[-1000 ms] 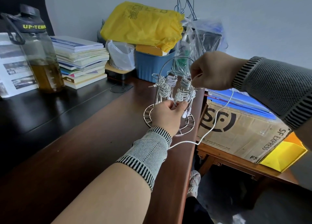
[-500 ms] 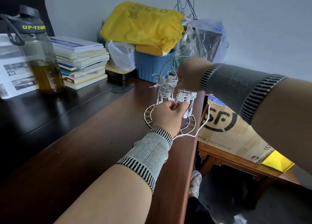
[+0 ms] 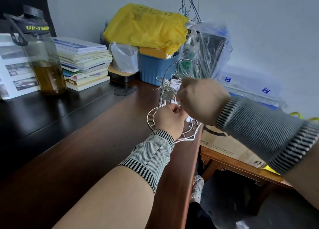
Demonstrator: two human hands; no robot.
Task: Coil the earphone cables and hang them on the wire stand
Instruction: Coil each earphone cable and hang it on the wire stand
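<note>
A silver wire stand (image 3: 183, 68) sits at the right edge of a dark wooden worktop (image 3: 103, 142), its arch rising upright. Coiled white earphone cables (image 3: 170, 90) already hang from its hooks. The left hand (image 3: 170, 120) pinches a cable end low, just in front of the stand. The right hand (image 3: 202, 101), fingers curled around cable, sits just right of the hanging coils, nearer the hooks. Slack cable trails over the worktop edge; open room lies to the right.
</note>
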